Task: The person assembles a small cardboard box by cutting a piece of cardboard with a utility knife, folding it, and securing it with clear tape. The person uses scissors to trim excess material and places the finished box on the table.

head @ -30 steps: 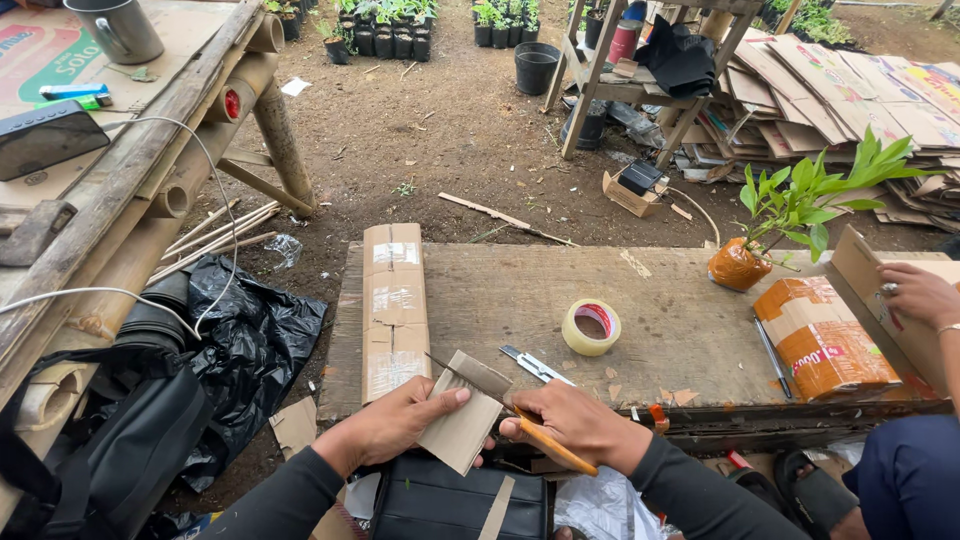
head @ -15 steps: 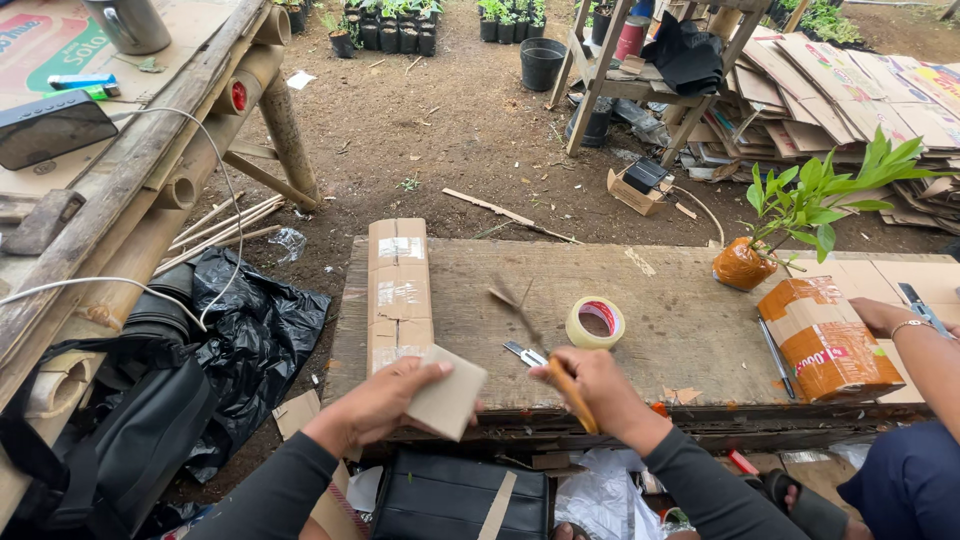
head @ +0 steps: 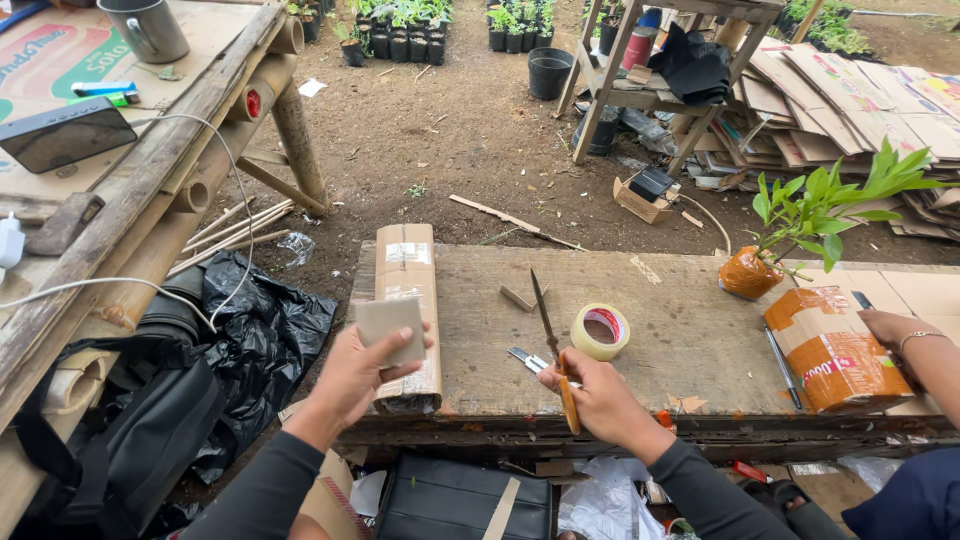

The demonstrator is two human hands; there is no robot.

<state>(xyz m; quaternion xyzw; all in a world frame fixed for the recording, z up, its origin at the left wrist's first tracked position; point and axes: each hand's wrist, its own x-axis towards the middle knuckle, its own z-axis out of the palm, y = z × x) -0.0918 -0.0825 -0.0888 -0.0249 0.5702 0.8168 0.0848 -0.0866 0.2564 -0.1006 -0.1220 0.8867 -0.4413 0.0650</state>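
A wooden workbench [head: 690,340] stretches across in front of the person. On its left end lies a long folded cardboard strip [head: 405,300], running from the far edge to the near one. Over the strip's near part the left hand [head: 352,380] holds a small cardboard piece [head: 390,328]. To the right, near the front edge, the right hand [head: 598,395] holds a knife [head: 553,345] whose blade points away toward the far edge. A tape roll [head: 600,331] lies just right of the blade, and a small cutter [head: 527,359] lies just left of the hand. Farther right stands a potted plant [head: 800,225], with a wrapped parcel [head: 836,350] in front of it under another person's hand [head: 895,330]. A pen [head: 782,366] lies just left of the parcel.
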